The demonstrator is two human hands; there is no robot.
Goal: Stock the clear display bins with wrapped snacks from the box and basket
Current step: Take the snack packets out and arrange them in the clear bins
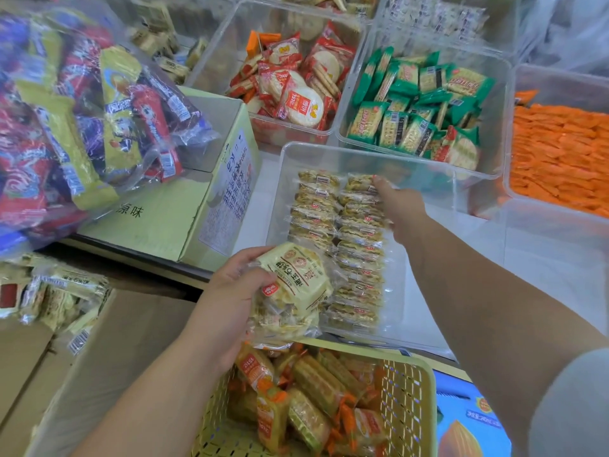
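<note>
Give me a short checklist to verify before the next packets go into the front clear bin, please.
1. Left hand has stock: ok, its grip holds a bundle of pale yellow packets.
2. Front clear bin has space: ok, its right part is bare.
3. Rows of packets are tidy: ok, two neat rows stand side by side.
4. Right hand is free: cannot tell, its fingers touch the right row.
5. Basket has more snacks: ok, orange packets lie inside.
</note>
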